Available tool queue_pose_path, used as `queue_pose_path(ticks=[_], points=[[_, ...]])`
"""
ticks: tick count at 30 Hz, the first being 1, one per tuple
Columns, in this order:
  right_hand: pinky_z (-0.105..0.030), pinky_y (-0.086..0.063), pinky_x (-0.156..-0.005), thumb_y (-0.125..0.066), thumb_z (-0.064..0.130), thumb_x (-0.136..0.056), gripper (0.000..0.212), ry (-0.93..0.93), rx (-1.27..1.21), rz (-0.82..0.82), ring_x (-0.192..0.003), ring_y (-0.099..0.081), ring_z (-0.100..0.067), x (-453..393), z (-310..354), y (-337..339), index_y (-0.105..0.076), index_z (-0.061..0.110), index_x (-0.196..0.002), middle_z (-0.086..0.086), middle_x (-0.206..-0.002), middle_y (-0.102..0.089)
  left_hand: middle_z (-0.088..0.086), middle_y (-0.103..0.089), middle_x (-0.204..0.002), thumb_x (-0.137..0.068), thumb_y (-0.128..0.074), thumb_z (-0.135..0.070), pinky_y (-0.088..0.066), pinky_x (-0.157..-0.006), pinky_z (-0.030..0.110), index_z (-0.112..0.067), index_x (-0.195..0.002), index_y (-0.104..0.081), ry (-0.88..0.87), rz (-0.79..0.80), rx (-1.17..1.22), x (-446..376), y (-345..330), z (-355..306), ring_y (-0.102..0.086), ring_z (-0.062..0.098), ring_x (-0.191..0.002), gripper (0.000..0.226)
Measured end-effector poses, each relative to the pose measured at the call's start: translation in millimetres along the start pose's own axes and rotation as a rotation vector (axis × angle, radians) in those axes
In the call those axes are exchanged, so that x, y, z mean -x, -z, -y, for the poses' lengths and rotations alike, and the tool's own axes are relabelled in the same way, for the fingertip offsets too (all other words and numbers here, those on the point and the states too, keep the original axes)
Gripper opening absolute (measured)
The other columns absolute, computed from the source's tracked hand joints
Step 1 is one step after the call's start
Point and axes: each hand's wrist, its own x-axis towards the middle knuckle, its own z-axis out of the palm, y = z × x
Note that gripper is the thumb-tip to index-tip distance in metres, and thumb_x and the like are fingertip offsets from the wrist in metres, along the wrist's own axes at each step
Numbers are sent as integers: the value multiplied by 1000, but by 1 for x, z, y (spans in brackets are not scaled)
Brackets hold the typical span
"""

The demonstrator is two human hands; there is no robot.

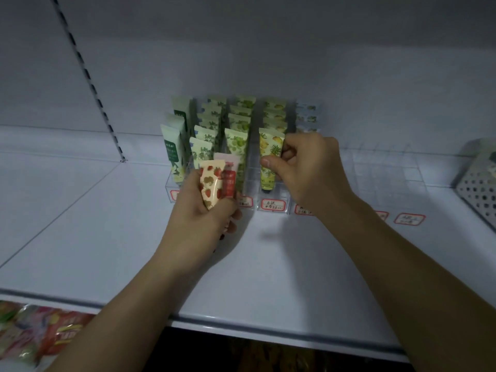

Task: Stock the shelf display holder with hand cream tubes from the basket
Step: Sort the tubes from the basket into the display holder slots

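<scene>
Head view: person's at a white shelf (268,264), both hands up at a clear display holder (273,194) with rows of hand cream tubes standing in its lanes.

Right grip: right hand (303,167) has thumb and fingers pinched round the yellow pineapple tube (269,157), which stands at the front of its lane, cap down.

Left grip: left hand (204,210) is curled round a strawberry tube (212,183) and a red-and-pink tube (230,178) right behind it, held up just in front of the green lanes.

Where the stock is: filled lanes sit behind and between the two hands; the lanes off to the right of the right hand look bare, far as I can tell through clear plastic. Basket (480,183) is well off past the right hand at the frame edge.

What could go wrong: honestly, two tubes in one fist is the weak spot, one could slip out while attention's on the other side. Also the pineapple tube could catch a divider and tilt, or nudge the row behind it domino style.

Wrong lane risk: red-bordered labels (272,205) are partly hidden by the hands, so easy to misfile.

How the tubes look: small, flat-crimped tops, glossy fruit and leaf prints; probably slick and squashy.
</scene>
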Motion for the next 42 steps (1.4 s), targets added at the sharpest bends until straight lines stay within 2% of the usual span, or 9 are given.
queue_pose_path(ticks=[3, 9, 12, 17, 21, 31, 35, 38, 42], points=[[-31, -52, -59, -82, 28, -83, 28, -44, 76, 46, -55, -63, -15, -3, 1, 0, -64, 14, -66, -2, -56, -64, 7, -75, -82, -95, -60, 0, -51, -51, 17, -16, -116, -62, 20, 33, 52, 0, -2, -3, -71, 15, -68, 25], [-26, -36, -45, -76, 36, -88, 35, 41, 50, -186, -47, -45, -10, 18, 6, -5, -48, 14, -86, 8, -56, -43, 21, -74, -104, -95, -64, -7, -60, -84, 56, -9, -123, -60, 96, 50, 152, 2, 1, -7, -74, 39, -94, 28], [-27, -33, -44, -70, 31, -94, 30, 45, -193, -235, -43, -39, -14, 17, 23, -2, -51, 10, -86, 1, -52, -41, 13, -76, -94, -93, -65, -6, -63, -68, 39, -6, -120, -61, 46, 35, 169, 3, 1, -10, -75, 27, -82, 27], [-34, -35, -42, -71, 19, -92, 20, 17, -448, 188, -45, -41, -18, 22, 32, -11, -62, 18, -75, -13, -50, -47, 3, -76, -81, -93, -63, -4, -56, -58, 19, -5, -112, -63, -63, 66, 138, 6, -3, -13, -74, 14, -71, 19], [-22, -41, -47, -66, 12, -94, 7, -67, -607, 25, -48, -44, -11, 13, 31, 1, -70, 8, -91, -11, -58, -53, 15, -76, -96, -90, -65, -19, -63, -72, 48, -8, -110, -62, 18, 110, 185, 6, -5, -10, -77, 32, -82, 23], [-6, -36, -45, -55, 1, -100, 16, -189, -813, 19, -40, -47, 3, 6, 27, 15, -63, 3, -87, 16, -44, -50, 14, -71, -76, -92, -66, -11, -45, -44, 21, -4, -101, -57, -44, 87, 128, 2, -12, -9, -61, 18, -49, 14], [-14, -40, -46, -59, 6, -98, 25, -187, -830, -69, -43, -45, 0, 1, 27, 24, -59, 9, -74, 11, -49, -49, 2, -66, -59, -93, -65, -8, -42, -41, 16, -3, -98, -55, -109, 163, 58, -7, -29, -19, -60, 12, -43, 12], [-43, -50, -58, -63, 19, -92, 23, -162, -794, -185, -62, -54, -26, -3, 23, 27, -60, 6, -73, -11, -63, -54, 0, -65, -59, -93, -66, -7, -46, -44, 19, -4, -98, -56, -193, 199, 37, -19, -51, -28, -62, 13, -46, 11], [-32, -43, -58, -62, 23, -97, 34, -176, -663, -373, -57, -52, -15, -6, 20, 36, -55, 14, -64, 6, -55, -51, -1, -71, -71, -93, -69, -12, -53, -56, 27, -17, -99, -60, -351, 233, -31, -34, -84, -31, -69, 16, -59, 11]])
